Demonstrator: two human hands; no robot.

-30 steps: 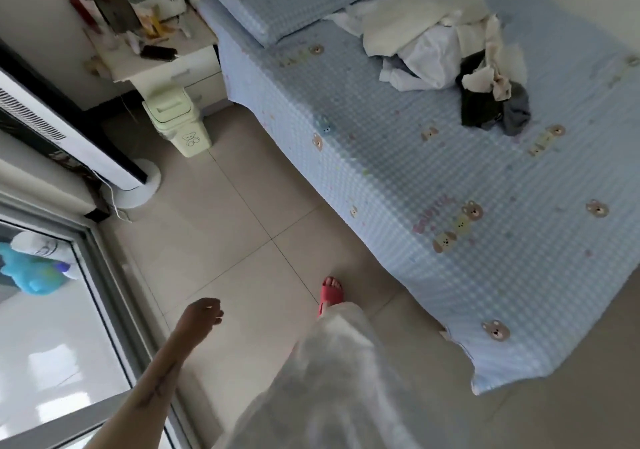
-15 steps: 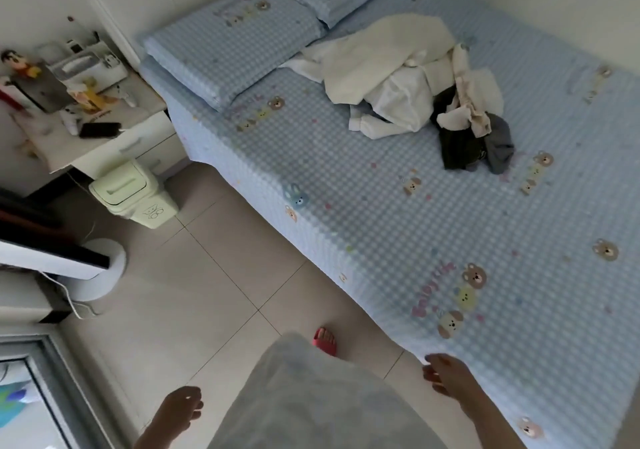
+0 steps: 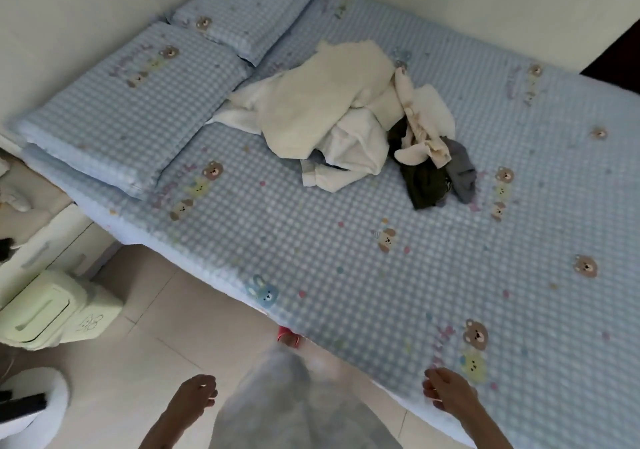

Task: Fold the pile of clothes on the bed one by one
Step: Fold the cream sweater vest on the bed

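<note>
Both hands hung loose and held nothing: left hand (image 3: pixel 195 395) over the floor, right hand (image 3: pixel 446 393) now at the bed (image 3: pixel 346 275) edge. We had stepped closer; the pile (image 3: pixel 349 119) lay untouched mid-bed, well beyond reach, no garment folded yet.

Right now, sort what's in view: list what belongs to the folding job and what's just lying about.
Job: pile of clothes, bed, left hand, right hand, both holding nothing.

Lying about: two pillows, green bin, bedside cabinet.
</note>
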